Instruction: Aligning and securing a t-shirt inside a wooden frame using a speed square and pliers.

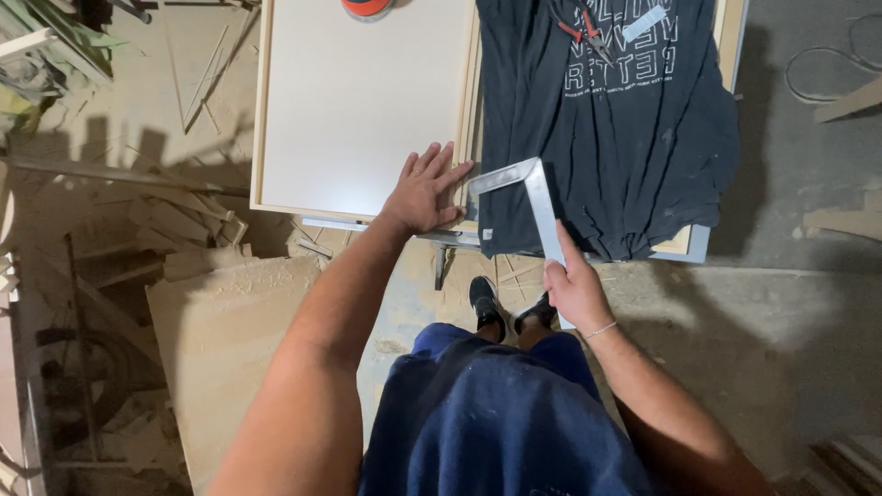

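My left hand [424, 191] lies flat, fingers spread, on the near right corner of a white framed panel [349, 101]. My right hand [571, 287] grips the long arm of a metal L-shaped square [536, 197]. The square's corner rests against the panel's right edge, over a dark printed T-shirt [625, 119] spread on the bench. The short arm of the square points toward my left fingertips.
Red-handled pliers [581, 28] lie on the shirt at the top. An orange round object [367, 7] sits at the panel's far edge. Wood offcuts and strips [165, 220] cover the floor to the left, with a dusty board [220, 340] below them. My shoes [487, 301] stand under the bench.
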